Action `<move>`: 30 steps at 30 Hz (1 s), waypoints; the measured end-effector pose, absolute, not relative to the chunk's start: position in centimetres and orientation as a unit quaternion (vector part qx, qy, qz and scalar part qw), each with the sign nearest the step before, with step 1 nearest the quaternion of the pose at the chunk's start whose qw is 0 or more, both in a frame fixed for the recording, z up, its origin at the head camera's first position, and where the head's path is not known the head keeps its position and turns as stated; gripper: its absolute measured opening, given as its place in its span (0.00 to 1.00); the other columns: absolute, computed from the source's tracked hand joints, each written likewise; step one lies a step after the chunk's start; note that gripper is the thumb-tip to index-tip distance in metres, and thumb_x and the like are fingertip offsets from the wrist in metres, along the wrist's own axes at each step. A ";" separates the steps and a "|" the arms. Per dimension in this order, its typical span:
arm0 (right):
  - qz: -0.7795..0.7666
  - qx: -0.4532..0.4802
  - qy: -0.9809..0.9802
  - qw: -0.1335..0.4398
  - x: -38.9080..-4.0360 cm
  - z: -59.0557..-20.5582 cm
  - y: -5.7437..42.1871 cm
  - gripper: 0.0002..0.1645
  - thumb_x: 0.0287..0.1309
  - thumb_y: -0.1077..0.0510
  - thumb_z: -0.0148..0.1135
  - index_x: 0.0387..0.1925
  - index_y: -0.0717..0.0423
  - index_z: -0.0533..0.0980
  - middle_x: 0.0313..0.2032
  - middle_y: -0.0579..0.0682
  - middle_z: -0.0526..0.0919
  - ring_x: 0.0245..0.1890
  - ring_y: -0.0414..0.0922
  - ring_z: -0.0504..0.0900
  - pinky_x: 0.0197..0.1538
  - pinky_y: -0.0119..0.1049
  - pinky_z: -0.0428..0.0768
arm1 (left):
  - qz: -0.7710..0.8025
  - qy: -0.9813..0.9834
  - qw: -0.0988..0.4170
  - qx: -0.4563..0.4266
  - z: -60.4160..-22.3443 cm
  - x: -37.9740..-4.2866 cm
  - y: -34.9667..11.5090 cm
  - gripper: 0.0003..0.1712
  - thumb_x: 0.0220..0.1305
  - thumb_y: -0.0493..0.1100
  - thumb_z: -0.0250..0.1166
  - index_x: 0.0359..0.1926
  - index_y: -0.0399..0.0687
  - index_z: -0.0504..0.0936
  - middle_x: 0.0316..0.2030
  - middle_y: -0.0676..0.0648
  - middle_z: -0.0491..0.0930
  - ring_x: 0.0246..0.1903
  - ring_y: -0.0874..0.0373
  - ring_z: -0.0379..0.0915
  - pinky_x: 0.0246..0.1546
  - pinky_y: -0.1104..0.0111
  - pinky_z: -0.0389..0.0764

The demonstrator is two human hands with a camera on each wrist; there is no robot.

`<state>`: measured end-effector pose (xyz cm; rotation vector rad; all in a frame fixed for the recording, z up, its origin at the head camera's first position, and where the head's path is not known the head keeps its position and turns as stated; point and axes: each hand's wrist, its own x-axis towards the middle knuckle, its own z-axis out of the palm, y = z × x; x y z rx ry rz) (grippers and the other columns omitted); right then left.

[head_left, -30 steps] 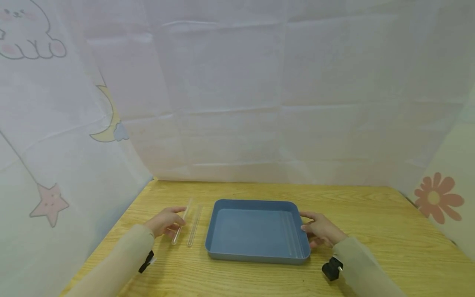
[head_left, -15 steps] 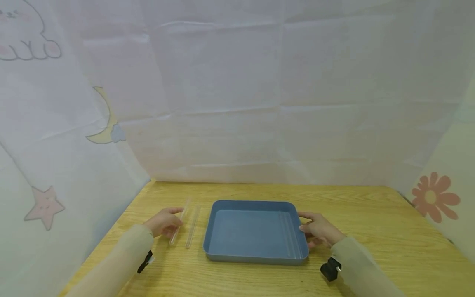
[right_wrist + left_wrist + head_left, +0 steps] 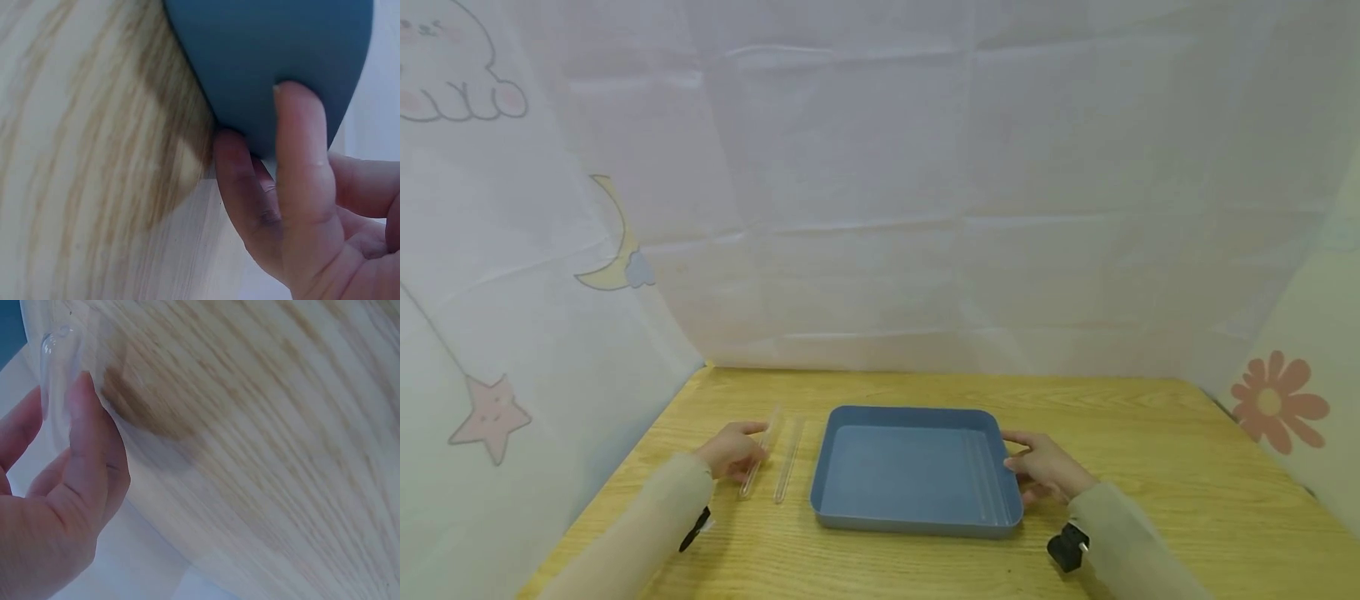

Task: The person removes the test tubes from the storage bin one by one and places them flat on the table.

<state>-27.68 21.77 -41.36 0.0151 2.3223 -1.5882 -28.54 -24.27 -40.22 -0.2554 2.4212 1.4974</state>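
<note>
My left hand (image 3: 735, 450) pinches a clear test tube (image 3: 59, 369) between thumb and fingers, left of the blue tray. Its rounded end points toward me in the head view, close over the table. Beside it lies a second clear test tube (image 3: 788, 462), between the hand and the tray. My right hand (image 3: 1047, 467) grips the right side of the blue rectangular tray (image 3: 917, 527). In the right wrist view one finger presses the outer wall, and another fingertip sits at the bottom edge. Clear tubes (image 3: 985, 479) lie side by side along the tray's right inner wall.
The wooden table (image 3: 880, 575) extends around the tray. A pale cloth backdrop (image 3: 880, 208) rises behind it and along both sides. A black wrist device (image 3: 1067, 547) hangs at the right sleeve, and another (image 3: 696, 530) at the left.
The tube in my left hand has shifted slightly left and toward me. My right hand stays at the tray, and the whole head view has shifted a little.
</note>
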 end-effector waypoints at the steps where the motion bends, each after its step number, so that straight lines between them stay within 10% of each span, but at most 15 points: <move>1: -0.557 0.005 0.814 0.163 -27.7 -41.3 21.8 0.35 0.66 0.71 0.51 0.72 0.69 0.54 0.51 0.73 0.75 0.34 0.51 0.84 0.23 0.40 0.81 | 0.519 0.839 0.140 -0.090 -40.3 -28.6 -24.3 0.39 0.60 0.27 0.60 0.71 0.28 0.56 0.30 0.44 0.76 0.21 0.59 0.65 0.21 0.69 0.74; 23: -0.555 -0.001 0.817 0.157 -27.6 -41.4 21.8 0.34 0.66 0.71 0.51 0.72 0.69 0.54 0.49 0.71 0.77 0.34 0.52 0.84 0.23 0.40 0.82 | 0.480 0.866 0.107 -0.093 -41.0 -28.8 -23.3 0.38 0.56 0.24 0.62 0.67 0.24 0.59 0.24 0.45 0.75 0.13 0.64 0.54 0.16 0.73 0.65; 30: -0.560 0.003 0.813 0.160 -27.5 -41.5 21.6 0.34 0.66 0.71 0.51 0.71 0.70 0.53 0.49 0.71 0.77 0.36 0.53 0.84 0.25 0.42 0.82 | 0.419 0.900 0.081 -0.086 -41.3 -28.7 -22.7 0.36 0.55 0.25 0.63 0.66 0.24 0.63 0.42 0.32 0.79 0.12 0.63 0.56 0.15 0.72 0.66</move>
